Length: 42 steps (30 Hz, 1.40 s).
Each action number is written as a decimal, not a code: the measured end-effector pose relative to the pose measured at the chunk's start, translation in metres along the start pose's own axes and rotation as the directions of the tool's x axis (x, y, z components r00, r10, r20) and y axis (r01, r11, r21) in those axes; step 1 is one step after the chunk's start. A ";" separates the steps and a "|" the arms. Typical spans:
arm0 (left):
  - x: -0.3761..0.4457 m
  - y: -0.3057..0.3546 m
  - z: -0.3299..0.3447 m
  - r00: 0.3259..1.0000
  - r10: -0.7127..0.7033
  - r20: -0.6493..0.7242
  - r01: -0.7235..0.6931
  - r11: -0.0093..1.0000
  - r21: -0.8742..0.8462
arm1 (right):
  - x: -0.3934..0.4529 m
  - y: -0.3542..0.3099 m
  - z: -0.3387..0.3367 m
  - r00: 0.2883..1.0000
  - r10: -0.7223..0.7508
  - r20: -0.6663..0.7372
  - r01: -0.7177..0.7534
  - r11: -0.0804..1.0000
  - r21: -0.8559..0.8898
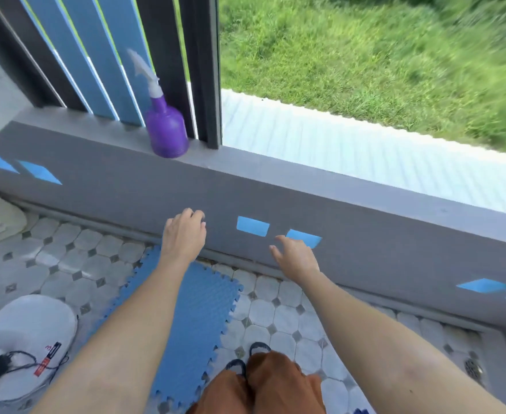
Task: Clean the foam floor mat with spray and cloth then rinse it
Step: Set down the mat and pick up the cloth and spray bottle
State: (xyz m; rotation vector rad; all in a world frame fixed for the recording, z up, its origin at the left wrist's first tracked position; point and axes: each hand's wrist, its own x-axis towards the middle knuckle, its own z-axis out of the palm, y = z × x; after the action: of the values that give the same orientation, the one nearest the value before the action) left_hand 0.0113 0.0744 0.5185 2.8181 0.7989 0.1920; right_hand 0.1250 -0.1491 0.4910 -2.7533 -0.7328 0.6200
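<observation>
A blue foam mat with jigsaw edges lies flat on the tiled floor below me, partly covered by my left forearm. On top of the low grey wall stands a purple spray bottle with a white trigger head, beside a dark post. My left hand is raised in front of the wall, fingers curled, holding nothing, well below the bottle. My right hand hangs to its right with fingers spread and empty. No cloth is in view.
The low grey wall with blue inlays crosses the view; blue and dark slats rise at the left. A white appliance base with a cord sits at lower left. A floor drain is at right. My feet stand beside the mat.
</observation>
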 end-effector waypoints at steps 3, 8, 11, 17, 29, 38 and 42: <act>-0.003 0.018 -0.012 0.997 0.060 -0.047 -0.060 0.998 0.002 | -0.016 0.011 -0.021 0.996 0.002 -0.088 -0.003 1.000 0.000; 0.006 0.065 -0.043 0.979 0.159 -0.126 -0.161 0.987 -0.011 | -0.042 0.047 -0.086 0.963 0.047 -0.264 -0.040 0.999 0.031; 0.017 0.099 -0.075 0.955 0.213 -0.206 -0.228 0.972 -0.051 | -0.059 0.067 -0.128 0.920 0.094 -0.381 -0.066 0.994 0.088; 0.016 0.137 -0.140 0.870 0.371 -0.324 -0.395 0.919 -0.008 | -0.125 0.081 -0.178 0.811 0.178 -0.558 -0.130 0.984 0.124; 0.008 0.229 -0.267 0.714 0.472 -0.517 -0.609 0.783 -0.127 | -0.254 0.100 -0.272 0.320 0.321 -0.891 -0.221 0.940 0.259; 0.019 0.354 -0.349 0.612 0.612 -0.501 -0.765 0.619 -0.178 | -0.343 0.120 -0.348 0.114 0.456 -0.883 -0.390 0.837 0.383; -0.006 0.414 -0.345 0.515 0.700 -0.496 -0.848 0.499 -0.176 | -0.404 0.149 -0.345 0.125 0.511 -0.851 -0.438 0.798 0.415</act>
State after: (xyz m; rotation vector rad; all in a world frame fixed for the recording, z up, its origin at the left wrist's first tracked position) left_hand 0.1527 -0.2179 0.9486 2.5115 -0.5641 0.9276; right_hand 0.0265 -0.5214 0.8869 -2.5300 0.5103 -0.9633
